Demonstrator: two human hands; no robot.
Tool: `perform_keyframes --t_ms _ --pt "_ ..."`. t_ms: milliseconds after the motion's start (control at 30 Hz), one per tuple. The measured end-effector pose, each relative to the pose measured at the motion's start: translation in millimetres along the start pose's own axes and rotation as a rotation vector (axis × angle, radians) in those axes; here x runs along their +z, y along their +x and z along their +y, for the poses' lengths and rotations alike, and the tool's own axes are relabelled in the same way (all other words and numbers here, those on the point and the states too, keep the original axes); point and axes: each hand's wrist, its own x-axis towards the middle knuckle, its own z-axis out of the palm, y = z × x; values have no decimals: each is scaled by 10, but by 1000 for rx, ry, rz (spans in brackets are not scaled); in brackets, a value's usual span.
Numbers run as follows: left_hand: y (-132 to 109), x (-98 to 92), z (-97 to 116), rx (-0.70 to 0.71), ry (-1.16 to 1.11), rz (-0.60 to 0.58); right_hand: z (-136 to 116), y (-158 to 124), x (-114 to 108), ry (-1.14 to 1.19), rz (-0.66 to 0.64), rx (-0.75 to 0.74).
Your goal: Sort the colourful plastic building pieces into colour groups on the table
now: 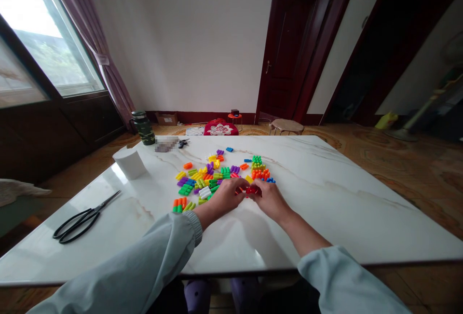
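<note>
My left hand [224, 196] and my right hand [269, 199] meet over the white marble table [325, 208], fingers pinched together on a small red block [251, 190] held between them. Just beyond my hands lies a scatter of colourful plastic blocks [210, 176] in green, yellow, purple, orange and blue. A stacked cluster of green and orange blocks [258, 168] stands behind my right hand. An orange and green piece [181, 203] lies to the left of my left wrist. Both arms wear pale grey sleeves.
Black scissors [84, 217] lie at the table's left front. A white roll [129, 163] stands at the left back, with a dark camouflage bottle [142, 127] and keys [183, 143] near the far edge. A round stool [287, 126] and a red bag [220, 128] are on the floor beyond.
</note>
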Motion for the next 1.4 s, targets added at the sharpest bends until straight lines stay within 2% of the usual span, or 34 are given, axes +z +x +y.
perform_keyframes --t_ms 133,267,400,600,867,1000,1167,1267,1400 --pt "-49 -7 -107 -7 61 -55 319 -65 -320 -109 123 131" --pt "-83 -39 -238 -38 117 -85 697 -218 -504 -275 -8 371" --pt "-83 -84 -294 -81 150 -107 815 -302 -410 -350 -88 436" --pt "-72 -121 -333 -155 186 -95 728 -250 -244 -373 -121 387" --pt "-102 -162 -423 -185 197 -79 705 -227 -235 -416 -151 361" --pt "-125 -262 -478 -242 256 -72 510 -194 -316 -516 -124 391" --pt "-192 -456 -532 -402 445 -137 180 -110 -295 -397 -94 286" --pt "-316 -547 -502 -481 530 -210 48 -65 -154 -313 -160 212" --pt "-566 -574 -431 -522 603 -306 -59 -53 81 -278 -374 165"
